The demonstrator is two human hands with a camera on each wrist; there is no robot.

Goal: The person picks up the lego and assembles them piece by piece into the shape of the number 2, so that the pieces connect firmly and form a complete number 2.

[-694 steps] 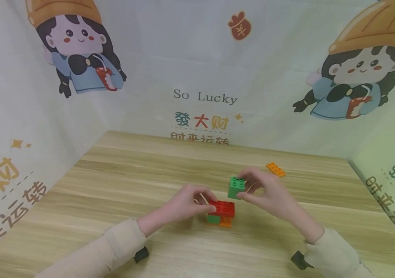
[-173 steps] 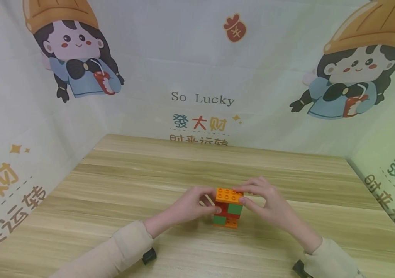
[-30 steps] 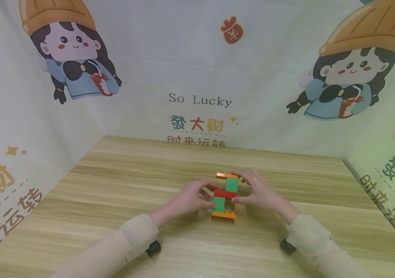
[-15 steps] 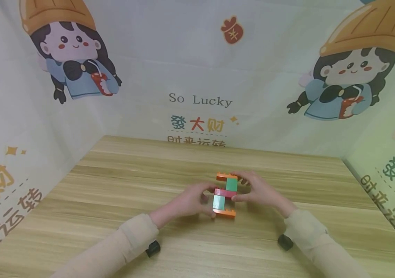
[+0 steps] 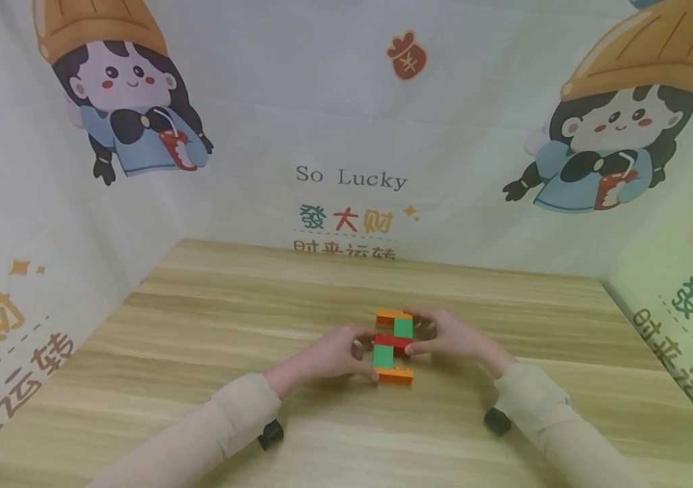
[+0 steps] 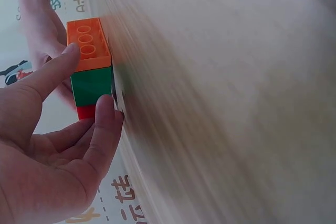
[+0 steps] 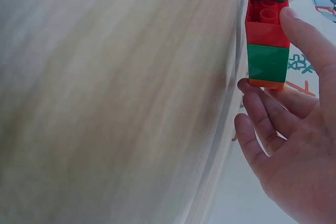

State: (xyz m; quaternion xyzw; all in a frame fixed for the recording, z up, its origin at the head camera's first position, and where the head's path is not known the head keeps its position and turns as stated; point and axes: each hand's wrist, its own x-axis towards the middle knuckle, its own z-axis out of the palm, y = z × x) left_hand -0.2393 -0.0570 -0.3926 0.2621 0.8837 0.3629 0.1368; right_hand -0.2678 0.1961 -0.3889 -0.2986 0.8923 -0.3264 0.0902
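Note:
A stack of toy building bricks lies on its side on the table, between both hands in the head view. Its parts are a near orange plate [image 5: 396, 375], a green block [image 5: 383, 356], a red brick [image 5: 393, 341], a second green block [image 5: 404, 328] and a far orange plate [image 5: 387, 317]. My left hand [image 5: 340, 352] pinches the near end, its thumb on the near plate's hollow underside in the left wrist view and its fingers by the green and red bricks. My right hand [image 5: 452, 337] grips the far end, thumb on the red brick, fingertips at the far plate.
The wood-grain table [image 5: 248, 291] meets a printed cloth backdrop [image 5: 248, 122] at the back and both sides. Black wrist pieces [image 5: 271, 434] hang below the beige sleeves [image 5: 230, 413].
Earlier the right hand held a loose green block, then the stack stood upright with the orange plate on top. Now it lies down; the left thumb has slid to the near plate.

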